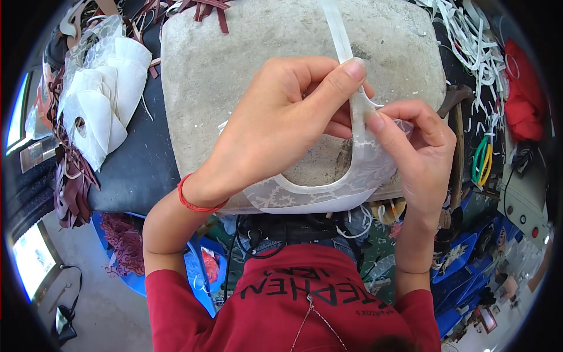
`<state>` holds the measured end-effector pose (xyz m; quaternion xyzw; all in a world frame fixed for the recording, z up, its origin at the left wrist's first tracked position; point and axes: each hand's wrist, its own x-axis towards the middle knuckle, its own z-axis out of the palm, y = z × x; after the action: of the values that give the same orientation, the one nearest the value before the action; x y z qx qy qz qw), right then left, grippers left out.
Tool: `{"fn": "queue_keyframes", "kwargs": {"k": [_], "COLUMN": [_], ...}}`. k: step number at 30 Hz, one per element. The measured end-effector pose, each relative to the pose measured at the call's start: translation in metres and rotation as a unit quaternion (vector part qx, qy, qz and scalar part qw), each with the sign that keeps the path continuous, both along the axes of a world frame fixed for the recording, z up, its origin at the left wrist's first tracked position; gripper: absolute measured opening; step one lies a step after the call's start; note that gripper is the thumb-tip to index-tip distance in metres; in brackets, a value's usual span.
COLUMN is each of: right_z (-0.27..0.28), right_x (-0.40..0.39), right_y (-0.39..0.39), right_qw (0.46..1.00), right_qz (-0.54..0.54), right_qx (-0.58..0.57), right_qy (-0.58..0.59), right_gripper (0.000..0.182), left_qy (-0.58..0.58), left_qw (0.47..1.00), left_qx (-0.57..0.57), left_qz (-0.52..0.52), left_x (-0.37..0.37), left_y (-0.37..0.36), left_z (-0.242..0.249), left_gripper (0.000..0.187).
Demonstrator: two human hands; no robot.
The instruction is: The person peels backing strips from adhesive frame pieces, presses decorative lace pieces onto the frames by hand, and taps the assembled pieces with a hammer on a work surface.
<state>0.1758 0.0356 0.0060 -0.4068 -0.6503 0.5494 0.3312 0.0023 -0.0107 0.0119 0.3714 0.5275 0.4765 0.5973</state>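
While left hand (287, 108) pinches strip (336, 32), blue tub (137, 286) holds maroon pieces (123, 240).

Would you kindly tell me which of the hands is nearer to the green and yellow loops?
Right: the right hand is left of the green and yellow loops, apart from them; the left hand is farther left.

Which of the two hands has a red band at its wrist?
The left hand: a red band circles its wrist, while the right hand has a bare wrist.
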Motion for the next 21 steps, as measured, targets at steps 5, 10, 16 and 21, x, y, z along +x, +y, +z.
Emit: {"fn": "queue_keyframes", "kwargs": {"k": [5, 10, 16, 21], "right_z": [0.001, 0.002, -0.011, -0.012], "right_x": [-0.002, 0.002, 0.009, 0.002], "right_y": [0.006, 0.003, 0.000, -0.002], "right_qw": [0.999, 0.997, 0.993, 0.971], "right_qz": [0.009, -0.025, -0.029, -0.031], "right_qx": [-0.033, -0.074, -0.035, -0.130], "right_qy": [0.000, -0.004, 0.106, 0.196], "right_gripper": [0.009, 0.014, 0.015, 0.018], "left_qy": [0.036, 0.002, 0.017, 0.000], "left_qw": [0.998, 1.000, 1.000, 1.000], "left_qx": [0.028, 0.010, -0.002, 0.001], "left_qz": [-0.050, -0.010, 0.014, 0.023], "left_x": [-0.007, -0.007, -0.005, -0.004], "left_y": [-0.005, -0.007, -0.013, -0.015], "left_z": [0.011, -0.001, -0.003, -0.004], "left_gripper": [0.037, 0.028, 0.027, 0.026]}}
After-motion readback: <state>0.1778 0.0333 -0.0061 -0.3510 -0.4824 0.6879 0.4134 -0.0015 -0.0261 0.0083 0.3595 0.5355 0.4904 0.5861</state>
